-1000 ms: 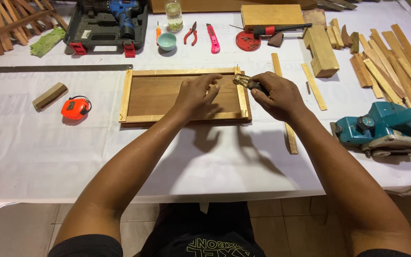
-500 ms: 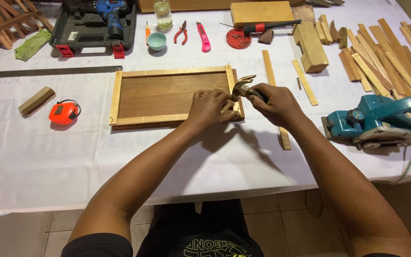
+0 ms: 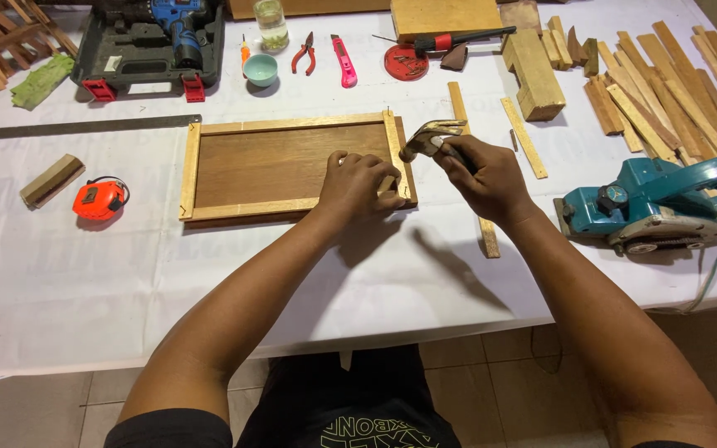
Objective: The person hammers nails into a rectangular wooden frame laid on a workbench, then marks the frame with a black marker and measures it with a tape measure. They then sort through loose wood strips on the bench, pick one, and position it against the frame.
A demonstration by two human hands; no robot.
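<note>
Left hand (image 3: pixel 364 184) pressed flat, fingers curled, on right end of wooden frame (image 3: pixel 292 166); frame long axis runs away to its left. Right hand (image 3: pixel 491 178) just right of it, closed around hammer (image 3: pixel 431 138), head tilted over frame's right rail, nearer this hand.

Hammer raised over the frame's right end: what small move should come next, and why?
Probably a short, light tap down onto the strip. The right hand holds the hammer just above the wooden frame's right strip, while the left hand steadies that corner; whether a nail stands there is hidden.
</note>
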